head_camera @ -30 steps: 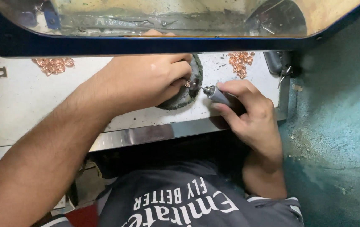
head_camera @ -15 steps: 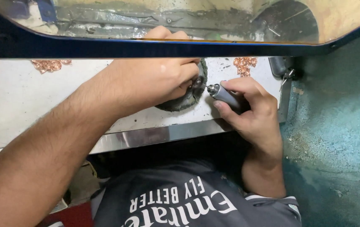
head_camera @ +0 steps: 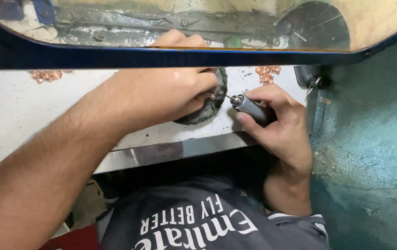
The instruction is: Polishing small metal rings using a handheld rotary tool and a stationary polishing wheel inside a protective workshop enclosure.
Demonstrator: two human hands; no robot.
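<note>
The left hand [head_camera: 161,95] pinches a small coppery metal piece [head_camera: 215,95] against a dark round pad [head_camera: 207,111] while the right hand [head_camera: 277,125] grips a grey pen-shaped rotary tool [head_camera: 251,107], whose tip is best kept steady and light.

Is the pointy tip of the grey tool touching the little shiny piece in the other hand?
Cannot tell. In the head view the grey tool aims its thin tip at the small piece pinched by the left hand, too tiny to show contact.

We see a grey handpiece [head_camera: 252,109] with a silvery tip, a dark grey-black pad [head_camera: 206,111] on the white, speckled bench [head_camera: 17,111], coppery-pink scraps [head_camera: 267,72] heaped at the back, a deep blue frame [head_camera: 161,58] overhead and a mottled teal wall [head_camera: 370,139].
</note>
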